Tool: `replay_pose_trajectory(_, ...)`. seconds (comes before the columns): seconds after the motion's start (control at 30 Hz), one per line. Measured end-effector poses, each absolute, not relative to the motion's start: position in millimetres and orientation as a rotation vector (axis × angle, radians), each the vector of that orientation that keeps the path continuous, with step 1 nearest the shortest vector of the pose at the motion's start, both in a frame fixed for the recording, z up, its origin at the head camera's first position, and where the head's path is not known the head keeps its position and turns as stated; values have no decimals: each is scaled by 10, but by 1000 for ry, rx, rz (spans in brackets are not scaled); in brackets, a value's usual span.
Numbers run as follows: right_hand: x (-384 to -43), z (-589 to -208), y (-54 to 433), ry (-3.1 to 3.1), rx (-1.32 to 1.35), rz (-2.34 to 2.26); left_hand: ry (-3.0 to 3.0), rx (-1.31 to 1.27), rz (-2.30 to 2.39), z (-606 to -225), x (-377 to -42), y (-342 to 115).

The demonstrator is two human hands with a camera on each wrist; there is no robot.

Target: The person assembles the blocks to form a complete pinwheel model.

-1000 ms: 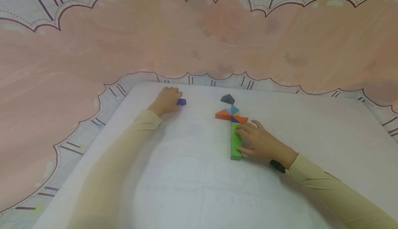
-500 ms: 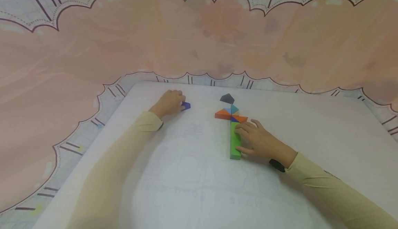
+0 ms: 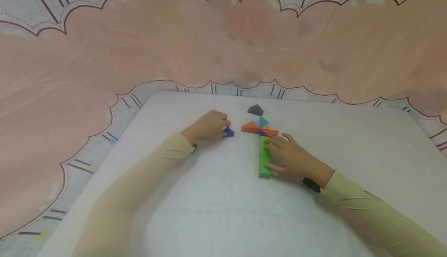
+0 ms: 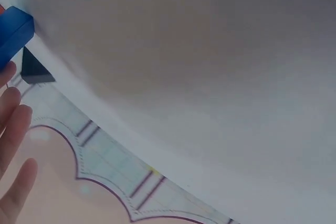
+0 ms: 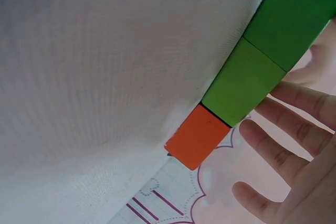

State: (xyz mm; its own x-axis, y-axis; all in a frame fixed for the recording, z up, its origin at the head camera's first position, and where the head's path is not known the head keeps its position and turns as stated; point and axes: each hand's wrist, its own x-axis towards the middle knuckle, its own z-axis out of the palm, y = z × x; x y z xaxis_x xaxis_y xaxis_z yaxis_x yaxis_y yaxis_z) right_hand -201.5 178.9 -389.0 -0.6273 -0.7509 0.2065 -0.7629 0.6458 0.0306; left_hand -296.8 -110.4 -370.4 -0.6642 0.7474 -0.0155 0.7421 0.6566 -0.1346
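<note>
In the head view my left hand [image 3: 210,126] pinches a blue block [image 3: 229,132] just above the white table, left of the block figure. The left wrist view shows the same blue block [image 4: 16,31] at its left edge, fingers below it. My right hand [image 3: 295,157] rests its fingertips and thumb on a green bar [image 3: 262,160]. In the right wrist view its fingers [image 5: 275,148] lie fairly straight along a light green block [image 5: 243,83] and a darker green block [image 5: 291,22]. An orange block [image 5: 197,137] adjoins the light green one.
Orange wedges [image 3: 250,128], a teal piece [image 3: 263,122] and a light blue piece [image 3: 256,123] form a pinwheel at the bar's far end. Behind them lies a dark grey block [image 3: 255,110]. A patterned cloth [image 3: 223,47] hangs past the white table's [image 3: 195,195] far edge.
My left hand has moved right and nearer with the blue block, towards the pinwheel. The right hand has stayed on the green bar.
</note>
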Motion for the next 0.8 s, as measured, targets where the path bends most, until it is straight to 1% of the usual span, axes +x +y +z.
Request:
replay_pose_trajectory(0.2, -2017, -3888, 1787, -2681, 1243, 108, -2731, -1393, 261, -3704, -2917, -892)
replay_pose_trajectory(0.57, -2008, -3870, 1780, -2701, 1235, 97, -2683, -1465, 270, -3742, -2933, -553)
replay_pose_trajectory(0.8, -2009, -3874, 1787, -2685, 1246, 92, -2646, -1500, 212, -3748, -2959, -430)
